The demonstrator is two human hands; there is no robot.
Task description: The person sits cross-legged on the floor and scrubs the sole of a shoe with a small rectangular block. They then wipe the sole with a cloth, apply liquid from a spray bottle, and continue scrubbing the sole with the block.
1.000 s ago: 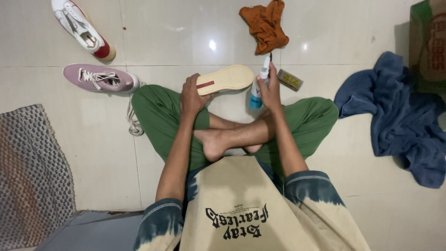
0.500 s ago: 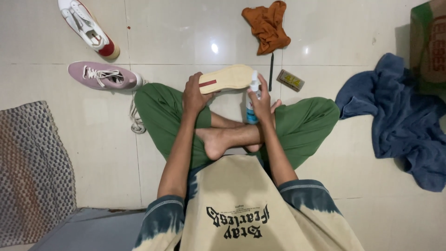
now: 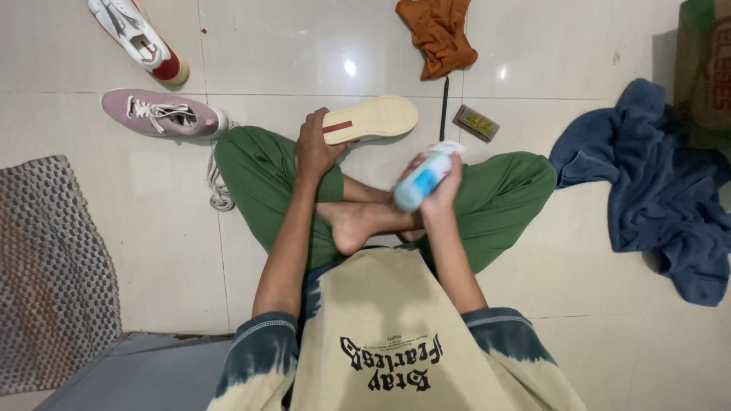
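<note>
My left hand [image 3: 316,144] is clamped on a shoe [image 3: 371,119], sole turned up at me — pale cream rubber with a short red stripe near the heel end. Fingers wrap the heel, and the toe points off toward the right, hovering just above my left knee. The shoe sits over the floor [image 3: 304,53] in front of my crossed legs, toward the far middle of the tiles.

My right hand [image 3: 440,190] grips a spray bottle [image 3: 423,180], light blue body with a white top, tilted so the white end aims up and away. Fingers are curled tight around it, held over my right shin, just beside my bare foot [image 3: 352,224].

I'm sitting cross-legged in green trousers [image 3: 506,190].

Out past the shoe, a thin black stick [image 3: 443,108] lies on the tiles, and next to it a small flat yellow-and-dark packet [image 3: 476,122]. Beyond those, an orange cloth [image 3: 438,34] is crumpled near the far edge. On the right, a big blue towel [image 3: 655,183] is heaped up. Far left, a pink sneaker [image 3: 164,114] with white laces lies on its side, and behind it a white sneaker [image 3: 137,38] with a red heel. A patterned mat [image 3: 53,266] covers the near left edge.
</note>
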